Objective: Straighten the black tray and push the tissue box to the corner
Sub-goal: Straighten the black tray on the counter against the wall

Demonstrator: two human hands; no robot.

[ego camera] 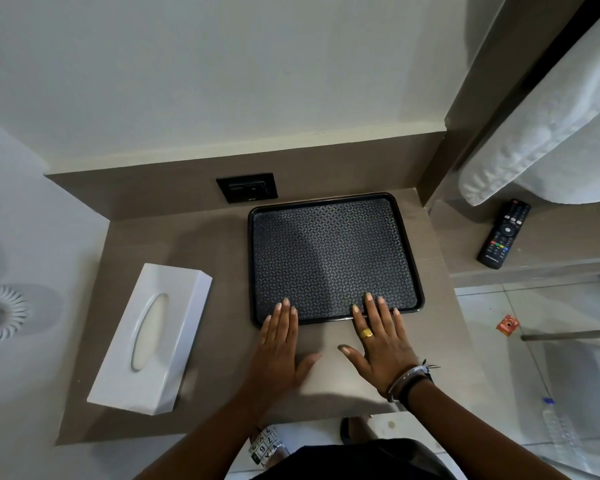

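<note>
A black tray with a patterned floor lies on the brown desk, its far edge close to the back panel. My left hand lies flat with its fingertips on the tray's near left corner. My right hand, with a gold ring, rests flat with its fingertips over the tray's near rim toward the right. Both hands are open and hold nothing. A white tissue box sits tilted at the desk's front left, apart from both hands.
A black wall socket sits in the back panel behind the tray. A remote control lies on the lower shelf at right, under a white towel. A water bottle and a red wrapper lie on the floor.
</note>
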